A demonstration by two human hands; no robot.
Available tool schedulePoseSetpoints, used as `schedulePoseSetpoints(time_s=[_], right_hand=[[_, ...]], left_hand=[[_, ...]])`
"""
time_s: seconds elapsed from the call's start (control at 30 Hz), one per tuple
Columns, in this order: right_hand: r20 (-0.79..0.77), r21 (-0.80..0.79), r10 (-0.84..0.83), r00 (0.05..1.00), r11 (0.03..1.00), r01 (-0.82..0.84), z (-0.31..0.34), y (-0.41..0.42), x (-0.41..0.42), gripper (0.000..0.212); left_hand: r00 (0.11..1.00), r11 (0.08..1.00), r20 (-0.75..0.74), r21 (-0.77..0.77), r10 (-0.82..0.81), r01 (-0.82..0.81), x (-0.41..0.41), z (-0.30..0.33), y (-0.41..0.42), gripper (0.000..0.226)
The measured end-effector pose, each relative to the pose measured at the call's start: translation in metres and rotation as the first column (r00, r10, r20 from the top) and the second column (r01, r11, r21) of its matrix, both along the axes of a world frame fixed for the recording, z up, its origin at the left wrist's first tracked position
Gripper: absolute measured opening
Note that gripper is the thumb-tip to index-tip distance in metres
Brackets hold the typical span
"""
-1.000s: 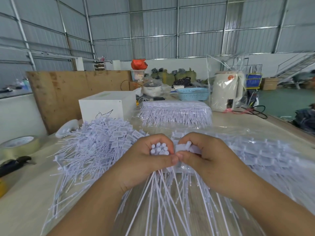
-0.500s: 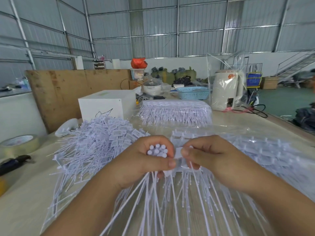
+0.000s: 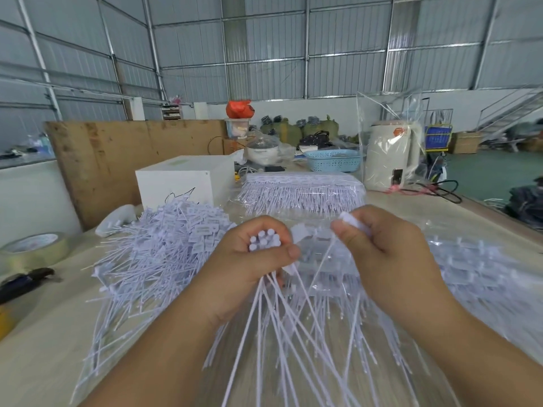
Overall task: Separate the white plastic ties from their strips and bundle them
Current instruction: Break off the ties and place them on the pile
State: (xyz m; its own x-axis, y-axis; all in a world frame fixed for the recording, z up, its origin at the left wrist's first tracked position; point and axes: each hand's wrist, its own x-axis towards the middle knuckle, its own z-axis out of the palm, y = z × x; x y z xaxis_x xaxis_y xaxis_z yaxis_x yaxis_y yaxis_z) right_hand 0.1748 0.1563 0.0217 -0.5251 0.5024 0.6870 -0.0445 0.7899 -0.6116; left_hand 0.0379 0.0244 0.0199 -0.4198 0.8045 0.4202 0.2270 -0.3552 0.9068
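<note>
Setting: steel-walled hall; a long pale table [image 3: 41, 342] carries everything, and the person works at its near edge.
Left hand [image 3: 249, 268]: clenched round a bundle of freed ties [image 3: 264, 245]; about eight round heads show above the fist, and the tails fan down toward the near edge.
Right hand [image 3: 388, 254]: pinches the head of one single tie [image 3: 351, 221] between thumb and fingers, just beside the left hand, to its right and slightly higher.
Key relation: the pinched tie's long axis runs down and leftward from the right hand toward the tails under the left fist. The right hand carries it, so by my judgement it goes leftward into the left grip, heads level.
Strip stock: clear-wrapped strips of ties [image 3: 470, 268] lie under and right of the hands, too many to count.
Loose heap [image 3: 164, 236]: one pile toward the left edge.
Far pack [image 3: 302, 189]: one wrapped block toward the far edge.
Others: one tape roll [image 3: 35, 248], one white box [image 3: 182, 180], one blue basket [image 3: 333, 160].
</note>
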Motion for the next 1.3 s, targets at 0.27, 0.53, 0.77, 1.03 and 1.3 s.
schedulePoseSetpoints(time_s=[0.27, 0.53, 0.77, 1.03, 1.3], right_hand=[[0.126, -0.209, 0.436, 0.891, 0.890, -0.406, -0.009, -0.002, -0.001, 0.027], [0.159, -0.313, 0.452, 0.878, 0.866, -0.389, -0.001, -0.011, 0.002, 0.040], [0.091, -0.458, 0.626, 0.774, 0.717, -0.526, -0.002, -0.008, 0.001, 0.045], [0.184, -0.423, 0.531, 0.827, 0.803, -0.421, -0.007, -0.002, -0.001, 0.045], [0.143, -0.496, 0.555, 0.820, 0.757, -0.426, -0.011, 0.001, -0.002, 0.057]], left_hand=[[0.988, 0.990, -0.122, -0.118, -0.095, 0.080, 0.002, -0.003, 0.001, 0.023], [0.983, 0.982, -0.079, -0.095, -0.168, 0.160, 0.003, 0.002, -0.005, 0.022], [0.966, 0.961, -0.039, -0.120, -0.257, 0.251, -0.001, 0.001, -0.007, 0.023], [0.963, 0.956, 0.039, -0.114, -0.268, 0.271, -0.002, -0.007, 0.001, 0.020], [0.987, 0.979, 0.071, -0.139, -0.142, 0.151, 0.002, -0.012, 0.006, 0.016]])
